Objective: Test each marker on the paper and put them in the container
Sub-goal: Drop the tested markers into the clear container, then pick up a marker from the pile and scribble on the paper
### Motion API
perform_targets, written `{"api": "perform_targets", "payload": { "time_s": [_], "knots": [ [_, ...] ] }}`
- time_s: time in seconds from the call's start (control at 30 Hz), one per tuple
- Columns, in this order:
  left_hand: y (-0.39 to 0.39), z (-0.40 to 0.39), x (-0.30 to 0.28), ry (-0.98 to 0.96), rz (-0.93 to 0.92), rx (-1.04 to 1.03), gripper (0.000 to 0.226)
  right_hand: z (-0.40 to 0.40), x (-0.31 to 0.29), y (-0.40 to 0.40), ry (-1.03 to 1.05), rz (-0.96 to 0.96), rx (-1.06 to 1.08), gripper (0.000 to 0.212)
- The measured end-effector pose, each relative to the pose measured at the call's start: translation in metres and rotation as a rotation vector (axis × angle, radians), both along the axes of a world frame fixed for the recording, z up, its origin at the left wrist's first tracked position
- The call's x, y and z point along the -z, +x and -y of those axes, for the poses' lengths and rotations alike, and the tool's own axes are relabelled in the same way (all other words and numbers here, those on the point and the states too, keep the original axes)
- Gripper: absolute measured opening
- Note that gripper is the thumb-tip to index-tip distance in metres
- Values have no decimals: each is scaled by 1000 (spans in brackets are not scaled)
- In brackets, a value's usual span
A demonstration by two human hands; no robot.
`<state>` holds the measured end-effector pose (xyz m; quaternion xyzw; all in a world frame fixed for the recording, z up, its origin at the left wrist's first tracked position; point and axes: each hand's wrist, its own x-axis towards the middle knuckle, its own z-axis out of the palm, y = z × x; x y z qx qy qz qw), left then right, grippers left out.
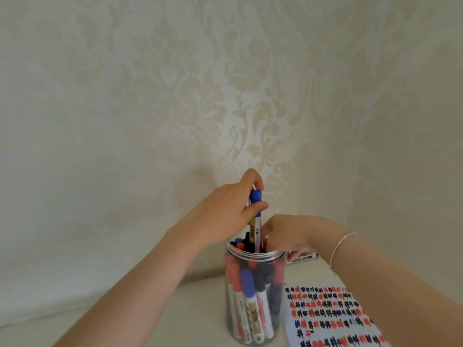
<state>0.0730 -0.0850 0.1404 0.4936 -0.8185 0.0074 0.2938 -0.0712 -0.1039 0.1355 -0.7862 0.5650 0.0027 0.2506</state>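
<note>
Forearms reach in from the near edge toward the clear container (255,296), which stands on the table (195,309) directly under both hands and is packed with red, blue and black markers. Left hand (233,211) pinches a blue-capped marker (256,216) upright by its cap, probably to steer it down into a gap. Right hand (285,234) has curled fingers at the rim, seemingly parting the others; whether it grips one I cannot tell. Paper (330,319) with scribble rows lies below the right wrist. Barrel print is unreadable.
</note>
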Motion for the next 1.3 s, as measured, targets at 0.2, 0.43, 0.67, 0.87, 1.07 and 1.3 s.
{"api": "perform_targets", "payload": {
  "time_s": [0.2, 0.43, 0.67, 0.87, 1.07, 1.3],
  "knots": [
    [-3, -4, 7, 244, 114, -3, 20, -4, 2, -13, 46, 230, 28, 22],
    [-4, -10, 9, 127, 150, -95, 33, -9, 5, -49, -22, 744, 33, 22],
    [-9, -27, 23, 379, 209, -8, 72, 36, 111, -74, -346, 238, 133, 63],
    [-9, -27, 22, 390, 173, -28, 67, 70, 157, -60, -680, -239, -63, 52],
    [-11, -27, 23, 372, 111, -32, 64, 76, 160, -50, -678, -286, -54, 41],
    [-14, -33, 24, 336, 11, -26, 57, 50, 131, -59, -730, -154, -5, 34]
  ]
}}
